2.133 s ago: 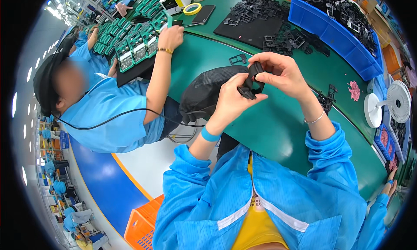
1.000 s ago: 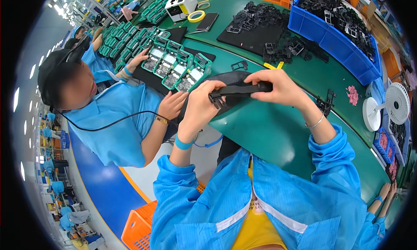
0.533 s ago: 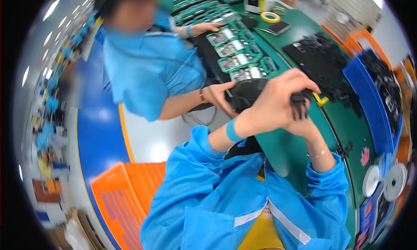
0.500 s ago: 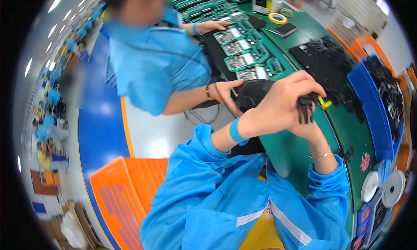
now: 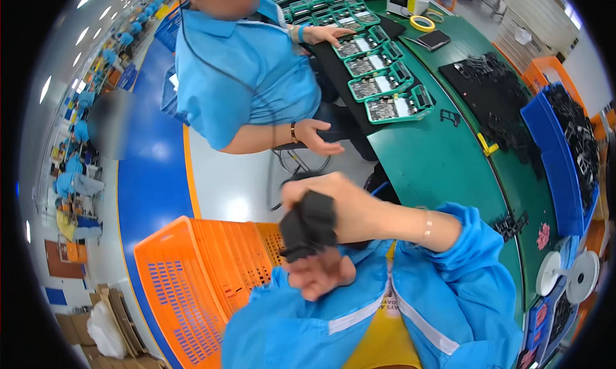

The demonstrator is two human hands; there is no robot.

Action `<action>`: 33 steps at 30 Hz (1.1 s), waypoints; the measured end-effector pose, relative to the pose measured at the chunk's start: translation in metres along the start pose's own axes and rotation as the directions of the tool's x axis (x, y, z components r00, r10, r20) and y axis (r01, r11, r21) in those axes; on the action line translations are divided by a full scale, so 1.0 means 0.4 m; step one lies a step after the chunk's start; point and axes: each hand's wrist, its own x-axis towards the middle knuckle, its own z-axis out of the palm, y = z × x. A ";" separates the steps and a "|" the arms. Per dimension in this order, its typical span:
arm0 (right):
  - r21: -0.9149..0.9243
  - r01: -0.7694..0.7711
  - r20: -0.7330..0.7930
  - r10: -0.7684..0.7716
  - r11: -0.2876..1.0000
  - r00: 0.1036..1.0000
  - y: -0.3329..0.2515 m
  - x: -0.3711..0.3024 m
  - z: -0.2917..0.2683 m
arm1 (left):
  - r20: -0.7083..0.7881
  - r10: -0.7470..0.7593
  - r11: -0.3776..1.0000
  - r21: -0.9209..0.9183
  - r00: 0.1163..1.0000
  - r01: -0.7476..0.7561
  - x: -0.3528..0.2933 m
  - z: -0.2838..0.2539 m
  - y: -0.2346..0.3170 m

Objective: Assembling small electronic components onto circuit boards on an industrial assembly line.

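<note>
My right hand [image 5: 366,209], with a bracelet at the wrist, comes in from the right and is closed around a blocky black thing [image 5: 308,225]. Its exact kind is unclear, as blur and the fingers hide part of it. Just beneath is my left hand [image 5: 321,274], its loosely curled fingers apart and pointing away from the black thing; whether it touches it I cannot tell. Both hands are in front of my chest, left of the green table [image 5: 443,170].
A co-worker in blue stands at far left, one hand [image 5: 314,137] held out, the other at green trays [image 5: 394,106] with circuit boards. An orange basket [image 5: 186,292] stands at left. A blue bin [image 5: 558,157] of black parts and white reels [image 5: 581,276] stand at right.
Both my hands have swung left and down from over the table toward my chest with the black thing. The co-worker's near hand has drawn back from a dark round thing beside my hands.
</note>
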 end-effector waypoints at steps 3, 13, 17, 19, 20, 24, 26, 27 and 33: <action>0.130 0.103 -0.023 -0.101 0.986 0.995 0.057 0.029 0.143 | 0.311 0.059 0.990 0.107 0.948 -0.097 -0.149 -0.177 0.081; 0.365 -0.044 0.179 -0.024 0.930 0.984 -0.120 0.369 0.354 | 0.607 -0.316 0.488 0.763 0.730 -0.423 0.129 -0.395 0.045; 0.145 0.366 0.203 -0.389 0.919 0.898 -0.279 0.604 0.415 | 0.247 -0.516 0.364 0.930 0.820 -0.051 0.406 -0.365 -0.082; 0.248 0.190 0.288 -0.260 0.950 0.922 -0.360 0.696 0.434 | 0.254 -0.512 0.422 0.907 0.821 -0.018 0.535 -0.363 -0.166; 0.392 -0.051 0.357 -0.101 0.919 0.929 -0.399 0.731 0.466 | 0.157 -0.527 0.386 0.920 0.835 0.070 0.579 -0.374 -0.195; 0.551 0.207 0.144 -0.337 0.809 0.931 -0.355 0.738 0.576 | 0.051 -0.511 0.310 0.942 0.858 0.129 0.693 -0.597 -0.360; 0.196 0.343 0.241 -0.384 0.919 0.891 -0.285 0.793 0.623 | 0.085 -0.506 0.366 0.922 0.858 0.125 0.780 -0.660 -0.390; 0.116 0.484 -0.069 -0.479 0.867 0.875 -0.222 0.820 0.660 | 0.167 -0.519 0.395 0.917 0.838 0.061 0.812 -0.644 -0.406; 0.617 -0.142 0.203 0.017 0.774 0.979 -0.101 0.720 0.649 | 0.090 -0.813 0.120 0.993 0.576 0.014 0.848 -0.792 -0.311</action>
